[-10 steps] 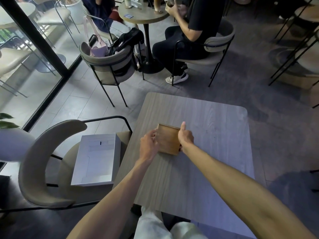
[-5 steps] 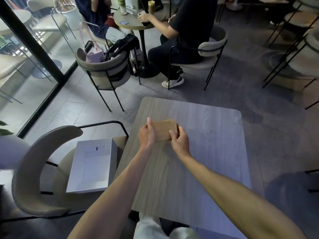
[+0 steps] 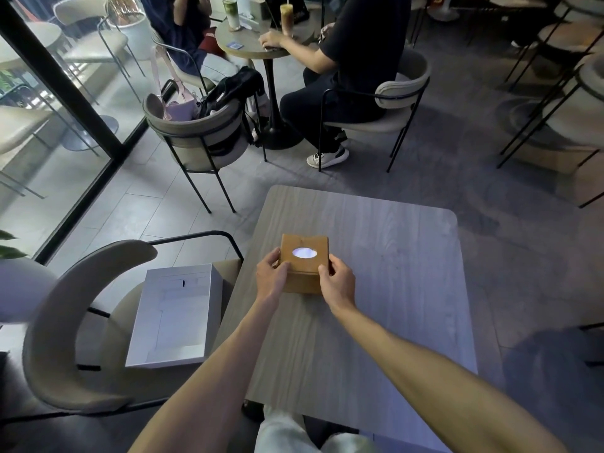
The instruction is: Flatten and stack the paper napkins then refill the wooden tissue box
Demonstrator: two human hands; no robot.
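Note:
The wooden tissue box (image 3: 305, 245) stands on the grey wood-grain table (image 3: 392, 256), its top face up. White napkin paper (image 3: 304, 253) shows through the oval slot in that top. My left hand (image 3: 272, 276) grips the box's near left corner, thumb on top. My right hand (image 3: 336, 282) grips the near right corner, fingers curled round its edge. No loose napkins are in sight on the table.
A white cardboard box (image 3: 175, 317) lies on the seat of the curved-back chair (image 3: 62, 325) to my left. Two people sit at a round café table (image 3: 251, 44) beyond. A chair with bags (image 3: 199, 125) stands ahead; a glass wall (image 3: 49, 119) runs along the left.
Between my hands the box has been turned over. Its plain wooden face showed before; now the top with the oval slot and white paper faces up, and the box rests on the table.

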